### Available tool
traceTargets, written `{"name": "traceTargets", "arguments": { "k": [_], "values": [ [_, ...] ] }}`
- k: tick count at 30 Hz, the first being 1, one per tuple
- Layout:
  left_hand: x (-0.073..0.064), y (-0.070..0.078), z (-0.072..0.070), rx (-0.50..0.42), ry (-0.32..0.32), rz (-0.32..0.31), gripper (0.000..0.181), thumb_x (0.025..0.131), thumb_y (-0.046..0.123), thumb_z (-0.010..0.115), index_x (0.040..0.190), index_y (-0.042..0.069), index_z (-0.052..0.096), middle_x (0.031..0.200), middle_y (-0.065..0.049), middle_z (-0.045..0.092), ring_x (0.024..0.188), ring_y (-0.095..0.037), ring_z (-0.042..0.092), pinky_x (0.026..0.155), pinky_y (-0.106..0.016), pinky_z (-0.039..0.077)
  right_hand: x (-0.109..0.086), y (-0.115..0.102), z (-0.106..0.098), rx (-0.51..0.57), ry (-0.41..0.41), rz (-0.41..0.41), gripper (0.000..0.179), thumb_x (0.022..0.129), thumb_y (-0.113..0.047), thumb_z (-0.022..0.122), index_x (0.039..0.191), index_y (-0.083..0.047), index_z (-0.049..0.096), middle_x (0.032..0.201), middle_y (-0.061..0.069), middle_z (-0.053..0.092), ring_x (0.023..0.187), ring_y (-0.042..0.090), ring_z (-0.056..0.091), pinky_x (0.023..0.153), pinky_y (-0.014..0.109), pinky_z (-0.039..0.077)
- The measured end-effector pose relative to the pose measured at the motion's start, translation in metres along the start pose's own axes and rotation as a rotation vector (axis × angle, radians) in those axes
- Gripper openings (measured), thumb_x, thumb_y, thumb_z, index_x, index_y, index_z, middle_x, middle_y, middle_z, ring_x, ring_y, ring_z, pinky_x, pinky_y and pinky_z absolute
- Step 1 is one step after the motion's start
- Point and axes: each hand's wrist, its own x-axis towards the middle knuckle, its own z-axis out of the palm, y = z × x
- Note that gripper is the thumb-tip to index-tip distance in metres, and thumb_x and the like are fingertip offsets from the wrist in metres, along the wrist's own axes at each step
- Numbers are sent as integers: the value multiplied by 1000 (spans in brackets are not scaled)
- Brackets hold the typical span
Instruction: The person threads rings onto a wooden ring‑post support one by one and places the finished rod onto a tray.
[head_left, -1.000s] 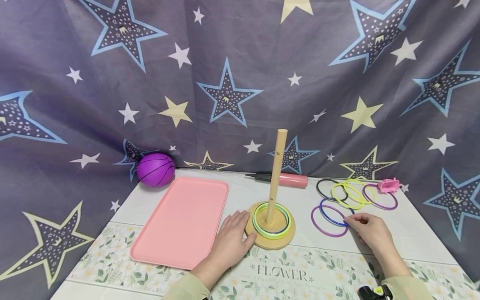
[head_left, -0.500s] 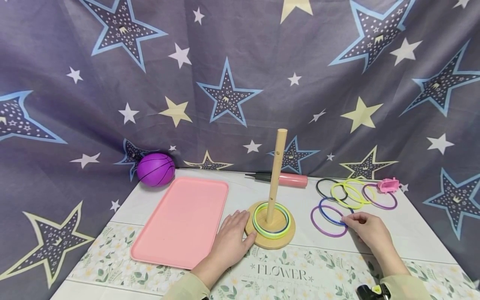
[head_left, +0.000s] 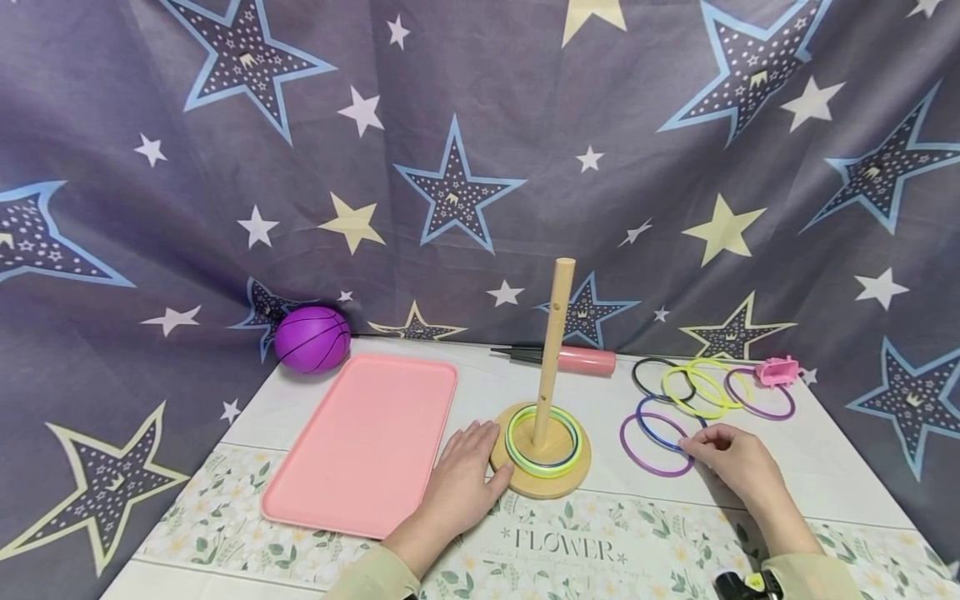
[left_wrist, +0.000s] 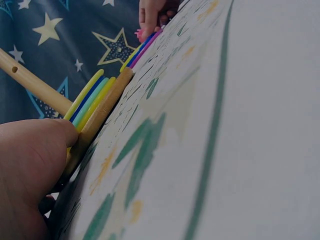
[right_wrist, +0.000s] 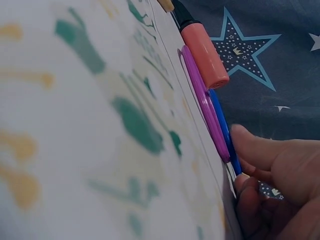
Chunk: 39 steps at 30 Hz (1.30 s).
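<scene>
Blue ring [right_wrist: 223, 122] in the right hand [head_left: 735, 462], pinched between thumb and fingers at its near right edge, lying over a purple ring [right_wrist: 212, 122] on the table, to the right of the stand. Left hand [head_left: 465, 482] is just laid out flat with the fingers straight, touching the left edge of the round wooden base [head_left: 551, 487]. Upright post [head_left: 553, 342] on that, with a stack of rings [left_wrist: 92, 100] (yellow, blue, teal) sitting around its foot. Past the right hand: black ring [head_left: 634, 377], two overlapping yellow rings [head_left: 705, 416], another purple one [head_left: 768, 417] touching a little pink toy [head_left: 777, 372]. Red pump-looking thing [head_left: 587, 360] behind the post, pink tray [head_left: 360, 442] off left, purple ball [head_left: 312, 340] by its far corner, starry curtain [head_left: 480, 83] at the back.
</scene>
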Motion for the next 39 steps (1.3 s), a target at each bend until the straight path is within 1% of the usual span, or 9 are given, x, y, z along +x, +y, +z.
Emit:
{"name": "traceTargets", "arguments": {
  "k": [4,8,13,18,21,29,35,39],
  "values": [
    [0,0,0,-3,1,0,67,109,35,67,163,-2,49,167,-20,50,161,-39,37,135,-58,20,-1,-1,-2,-9,-20,-49,37,96,-42,88,103,-8,76,85,-1,63,74,18,55,61,30,43],
    [0,-1,1,-3,1,3,67,109,35,67,163,-2,49,167,-20,51,161,-40,37,135,-58,21,-2,-1,-3,-25,-26,-76,34,95,-39,90,102,-8,75,87,-1,62,81,20,52,68,32,38],
    [1,-1,1,1,-1,8,67,109,34,67,162,-3,50,166,-21,51,161,-40,38,134,-58,22,-1,0,-2,-32,-33,-82,31,94,-36,91,102,-9,77,87,0,62,84,21,53,72,35,39],
    [2,-1,2,8,4,11,67,109,35,67,162,-3,50,166,-20,52,160,-40,38,134,-58,22,-1,2,0,-61,-26,-107,30,95,-39,89,103,-11,80,88,0,64,83,21,53,74,39,40],
    [2,-2,2,9,4,10,67,109,35,67,162,-2,50,166,-20,52,161,-40,38,134,-58,22,-1,2,0,-81,-22,-119,29,95,-41,89,103,-14,82,88,0,65,83,20,53,75,39,41],
    [1,-2,3,15,16,20,66,109,34,67,162,-3,50,165,-20,52,160,-40,39,134,-58,22,0,1,2,-112,-14,-162,25,96,-39,88,102,-15,84,90,0,66,84,20,53,76,39,42],
    [1,-2,2,6,15,20,66,109,34,67,162,-3,50,165,-20,52,160,-41,39,134,-59,22,-1,1,6,-109,20,-176,18,96,-35,88,99,-17,85,97,3,67,87,22,54,77,40,43],
    [0,-1,2,2,16,22,66,109,34,67,162,-3,50,165,-21,52,160,-41,39,134,-59,22,-2,0,8,-80,87,-221,15,96,-31,89,97,-17,85,102,4,68,89,20,57,77,38,46]
  ]
}}
